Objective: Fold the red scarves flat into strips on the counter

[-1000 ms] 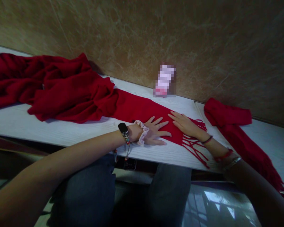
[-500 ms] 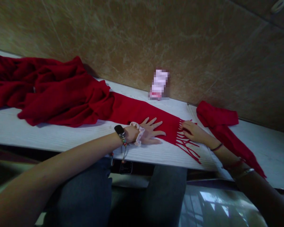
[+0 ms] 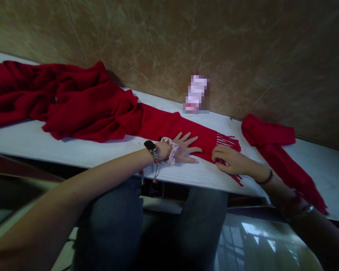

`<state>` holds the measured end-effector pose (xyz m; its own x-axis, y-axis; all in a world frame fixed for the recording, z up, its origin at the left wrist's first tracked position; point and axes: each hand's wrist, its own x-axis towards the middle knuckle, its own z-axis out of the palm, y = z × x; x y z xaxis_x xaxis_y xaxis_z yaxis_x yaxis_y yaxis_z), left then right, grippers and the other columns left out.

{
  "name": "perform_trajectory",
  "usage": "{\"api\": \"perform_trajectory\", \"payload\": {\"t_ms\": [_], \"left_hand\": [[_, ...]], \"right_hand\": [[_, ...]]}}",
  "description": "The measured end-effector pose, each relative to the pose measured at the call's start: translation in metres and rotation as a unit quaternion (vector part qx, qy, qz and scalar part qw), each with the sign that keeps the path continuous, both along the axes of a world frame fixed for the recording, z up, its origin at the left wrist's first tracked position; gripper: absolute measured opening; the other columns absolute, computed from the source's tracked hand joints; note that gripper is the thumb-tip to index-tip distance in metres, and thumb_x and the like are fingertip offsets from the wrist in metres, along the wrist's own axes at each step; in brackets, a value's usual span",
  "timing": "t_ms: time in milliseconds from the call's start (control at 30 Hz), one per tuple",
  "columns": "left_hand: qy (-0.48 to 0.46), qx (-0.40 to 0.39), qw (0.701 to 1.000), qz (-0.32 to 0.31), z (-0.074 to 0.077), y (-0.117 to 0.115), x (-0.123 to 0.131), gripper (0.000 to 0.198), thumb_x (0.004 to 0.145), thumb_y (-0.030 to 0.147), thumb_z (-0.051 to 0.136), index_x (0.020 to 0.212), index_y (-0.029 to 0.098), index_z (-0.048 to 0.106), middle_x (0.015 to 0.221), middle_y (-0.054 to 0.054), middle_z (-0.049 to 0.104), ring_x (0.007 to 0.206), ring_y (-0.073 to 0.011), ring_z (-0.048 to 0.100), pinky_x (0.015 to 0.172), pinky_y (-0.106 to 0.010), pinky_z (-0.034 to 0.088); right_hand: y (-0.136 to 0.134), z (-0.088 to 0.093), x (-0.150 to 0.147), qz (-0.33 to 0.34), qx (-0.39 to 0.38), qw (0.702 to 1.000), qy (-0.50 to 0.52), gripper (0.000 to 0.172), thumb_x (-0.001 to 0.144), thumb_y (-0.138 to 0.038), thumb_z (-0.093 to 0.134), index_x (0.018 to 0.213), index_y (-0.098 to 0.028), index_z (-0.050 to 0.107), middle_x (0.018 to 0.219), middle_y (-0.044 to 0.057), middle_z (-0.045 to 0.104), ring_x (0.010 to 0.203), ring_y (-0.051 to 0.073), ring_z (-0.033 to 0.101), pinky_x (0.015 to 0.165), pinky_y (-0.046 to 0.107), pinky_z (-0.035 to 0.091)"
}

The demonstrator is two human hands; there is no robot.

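A long red scarf (image 3: 152, 121) stretches along a white wood-grain shelf, smooth near my hands and heaped in loose folds at the left. Its fringe (image 3: 225, 140) spreads over the shelf at the right end. My left hand (image 3: 185, 149) lies flat on the scarf a little short of that end, fingers spread. At the near corner of the fringe, my right hand (image 3: 231, 160) is closed with curled fingers round some red strands, a few of which poke out below it. The fingertips are partly hidden.
Another red scarf (image 3: 267, 131), folded over, lies on the shelf to the right, by my right forearm. A blurred pink-and-white item (image 3: 197, 93) leans at the brown marbled wall (image 3: 147, 45). My knees are under the shelf's front edge (image 3: 107, 171).
My right hand has moved down from the middle of the fringe to its near corner, and the far strands now lie uncovered. My left hand stays flat; the view has shifted slightly.
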<state>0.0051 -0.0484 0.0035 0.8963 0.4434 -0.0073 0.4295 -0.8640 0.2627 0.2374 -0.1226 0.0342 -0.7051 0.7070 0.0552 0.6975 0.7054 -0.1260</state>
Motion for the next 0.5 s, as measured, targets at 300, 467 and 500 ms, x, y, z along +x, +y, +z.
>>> {"api": "perform_trajectory", "payload": {"t_ms": [300, 467, 500], "left_hand": [[0.013, 0.049, 0.999, -0.020, -0.011, 0.006, -0.001, 0.049, 0.088, 0.055, 0.034, 0.132, 0.034, 0.038, 0.149, -0.005, 0.014, 0.133, -0.0406, 0.008, 0.103, -0.060, 0.012], [0.033, 0.034, 0.999, -0.019, -0.007, 0.005, 0.000, 0.053, 0.086, 0.059, 0.033, 0.133, 0.035, 0.037, 0.149, -0.005, 0.014, 0.134, -0.0387, 0.007, 0.104, -0.058, 0.011], [0.035, 0.032, 0.999, -0.019, -0.006, 0.005, 0.000, 0.053, 0.086, 0.059, 0.033, 0.133, 0.036, 0.037, 0.149, -0.004, 0.013, 0.134, -0.0381, 0.007, 0.104, -0.058, 0.011]], "right_hand": [[-0.026, -0.004, 0.084, -0.095, -0.034, 0.993, -0.067, 0.013, 0.071, -0.017, 0.043, 0.065, -0.021, 0.054, 0.072, 0.006, 0.057, 0.071, 0.020, 0.055, 0.068, 0.035, 0.046], [-0.018, 0.020, 0.080, -0.115, 0.031, 0.993, 0.001, 0.014, 0.076, -0.022, 0.044, 0.073, -0.020, 0.058, 0.079, 0.006, 0.059, 0.074, 0.019, 0.058, 0.069, 0.033, 0.048], [-0.010, 0.021, 0.069, -0.114, 0.061, 0.991, 0.014, 0.014, 0.077, -0.023, 0.044, 0.075, -0.020, 0.058, 0.082, 0.007, 0.059, 0.078, 0.020, 0.057, 0.072, 0.034, 0.047]]}}
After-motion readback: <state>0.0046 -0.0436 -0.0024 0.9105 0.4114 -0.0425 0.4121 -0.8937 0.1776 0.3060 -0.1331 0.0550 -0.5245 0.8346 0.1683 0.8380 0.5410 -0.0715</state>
